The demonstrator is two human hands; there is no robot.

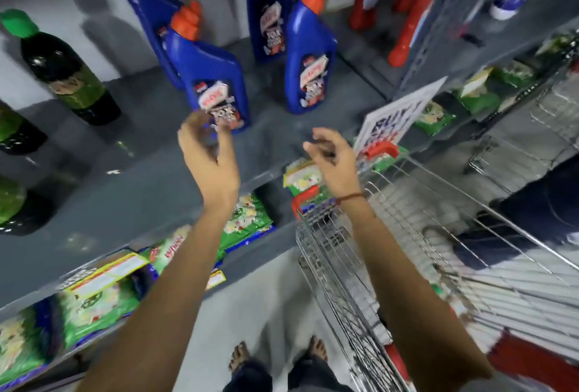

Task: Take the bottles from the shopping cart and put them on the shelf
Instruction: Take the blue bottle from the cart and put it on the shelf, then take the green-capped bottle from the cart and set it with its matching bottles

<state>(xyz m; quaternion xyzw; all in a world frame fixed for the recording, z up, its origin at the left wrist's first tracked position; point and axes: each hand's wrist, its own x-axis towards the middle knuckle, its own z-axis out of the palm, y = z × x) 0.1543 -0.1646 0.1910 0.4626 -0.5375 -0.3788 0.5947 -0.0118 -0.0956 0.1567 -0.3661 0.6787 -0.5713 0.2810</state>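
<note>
**Operator A:** Where do our hands stand?

**Operator B:** Our left hand (pixel 206 150) hangs just in front of the nearest blue bottle (pixel 216 84) on the shelf (pixel 150 153). The fingers are loosely curled and hold nothing; whether the fingertips touch the label we cannot tell, as the frame is blurred there. Our right hand (pixel 332 156) is over the shelf edge beside the shopping cart (pixel 407 235), fingers half-curled, also empty.

**Operator A:** Where are the bottles?

**Operator B:** Four blue bottles with orange caps stand upright on the shelf: the nearest one, a second (pixel 310 56) to its right, and two more behind, set in staggered rows. We judge this spacing lets each label face outward and keeps each base flat. Dark bottles with green labels (pixel 69 71) occupy the left section, apart from the blue group, so products stay sorted by type.

**Operator A:** What remains in the cart?

**Operator B:** We see no bottle in the visible part of the basket; much of it is blurred or out of frame, so we cannot confirm it is cleared.

**Operator A:** Next step?

**Operator B:** Probably we return both hands to the cart, checking first that the nearest bottle sits well back from the shelf edge.
</note>
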